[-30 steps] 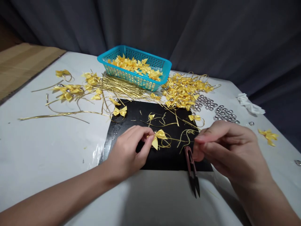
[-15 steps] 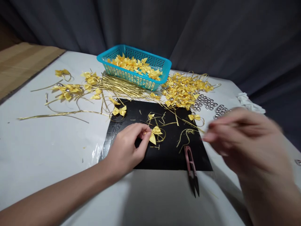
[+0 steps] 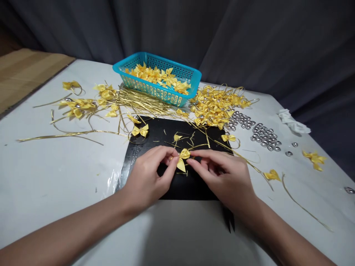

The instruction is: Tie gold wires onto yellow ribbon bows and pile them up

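Observation:
My left hand [image 3: 154, 171] pinches the left side of a yellow satin ribbon bow [image 3: 181, 164] between thumb and forefinger, just above a black mat [image 3: 194, 188]. From the other side my right hand [image 3: 226, 171] reaches in, its thumb and forefinger closed on the bow's right edge, where its gold cord loop is mostly hidden. Pink-handled thread snips [image 3: 229, 218] lie under the right hand, only their dark blades showing. Gold cord scraps [image 3: 191, 138] and a loose yellow ribbon piece [image 3: 177, 137] lie on the mat behind the bow.
A blue basket [image 3: 155, 88] of yellow bows stands at the back, with a bundle of gold cords [image 3: 141, 101] before it. Right of it are a pile of finished bows [image 3: 216, 105], silver beads [image 3: 265, 136] and a white cloth strip [image 3: 294, 122]. Cardboard [image 3: 30, 75] borders the left.
My right hand has come in from the right, where it was blurred and raised, to the bow, and now covers the snips' handles. My left hand keeps its pinch on the bow.

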A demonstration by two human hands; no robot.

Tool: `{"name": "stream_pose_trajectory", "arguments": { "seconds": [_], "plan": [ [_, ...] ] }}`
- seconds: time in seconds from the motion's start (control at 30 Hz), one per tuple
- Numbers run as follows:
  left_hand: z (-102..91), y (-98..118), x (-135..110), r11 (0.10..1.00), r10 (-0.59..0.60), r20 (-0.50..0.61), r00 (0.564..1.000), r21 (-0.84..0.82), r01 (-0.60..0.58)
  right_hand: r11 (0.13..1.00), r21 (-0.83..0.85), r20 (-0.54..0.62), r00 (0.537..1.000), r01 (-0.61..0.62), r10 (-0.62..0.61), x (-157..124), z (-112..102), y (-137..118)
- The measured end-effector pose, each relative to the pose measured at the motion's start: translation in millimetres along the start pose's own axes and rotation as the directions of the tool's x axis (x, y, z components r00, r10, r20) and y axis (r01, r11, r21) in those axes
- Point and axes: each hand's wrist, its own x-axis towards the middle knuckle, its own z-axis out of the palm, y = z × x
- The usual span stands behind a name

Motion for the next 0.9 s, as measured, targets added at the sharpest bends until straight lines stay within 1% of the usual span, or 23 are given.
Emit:
{"name": "stream_pose_trajectory", "arguments": {
  "seconds": [0.07,0.1,0.17,0.33,0.43,0.5,0.53,0.6,0.67,0.7,0.77,0.8,0.87,0.9],
  "plan": [
    [0.1,0.7,0.1,1.000,0.006,-0.003,1.000,0.008,-0.006,0.989,-0.086,-0.054,0.990,0.122,-0.127,-1.8,-0.6,-0.7],
    [0.2,0.9,0.4,1.000,0.010,-0.005,1.000,0.012,-0.010,0.979,-0.122,-0.063,0.983,0.164,-0.173,-2.7,-0.7,-1.0],
    [0.4,1.1,0.8,1.000,0.011,-0.003,1.000,0.012,-0.011,0.962,-0.169,-0.047,0.973,0.215,-0.225,-4.5,-0.6,-1.2],
    [1.1,-0.1,0.2,1.000,0.024,0.015,1.000,0.009,-0.024,0.928,-0.247,0.028,0.959,0.280,-0.282,-7.2,0.1,2.2],
    [1.1,-0.3,-0.3,1.000,0.018,0.010,1.000,0.015,-0.019,0.873,-0.353,0.104,0.942,0.335,-0.319,-6.7,0.4,3.6],
    [1.3,0.1,-0.4,1.000,0.009,0.000,1.000,0.011,-0.009,0.853,-0.392,0.142,0.939,0.343,-0.312,-5.2,1.3,2.5],
    [1.5,0.3,-0.3,1.000,0.010,-0.005,1.000,0.011,-0.010,0.864,-0.374,0.161,0.941,0.337,-0.297,-4.4,1.9,1.5],
    [1.8,0.4,-0.1,0.999,0.027,-0.006,1.000,0.019,-0.027,0.923,-0.245,0.219,0.944,0.298,-0.247,-3.2,2.7,-1.2],
    [1.9,-0.1,0.2,0.998,0.051,0.000,0.999,0.032,-0.051,0.977,-0.040,0.292,0.938,0.209,-0.189,-3.1,1.4,-4.3],
    [1.7,-0.5,0.4,0.998,0.053,0.006,0.999,0.036,-0.053,0.986,0.069,0.320,0.933,0.150,-0.164,-3.5,-0.4,-5.8],
    [1.0,-1.5,1.1,1.000,0.014,0.020,1.000,0.024,-0.015,0.969,0.248,0.381,0.918,0.012,-0.109,-4.5,-6.8,-8.4],
    [0.6,-1.9,1.5,1.000,-0.024,0.030,0.999,0.013,0.023,0.946,0.318,0.422,0.903,-0.058,-0.087,-4.8,-11.0,-9.3],
    [-0.1,-2.3,2.3,0.996,-0.092,0.042,0.995,-0.007,0.092,0.885,0.424,0.511,0.858,-0.190,-0.061,-4.3,-20.4,-9.6],
    [-0.4,-2.3,2.6,0.994,-0.105,0.040,0.994,-0.009,0.105,0.851,0.466,0.546,0.835,-0.241,-0.062,-3.4,-24.9,-9.0]
  ]
}}
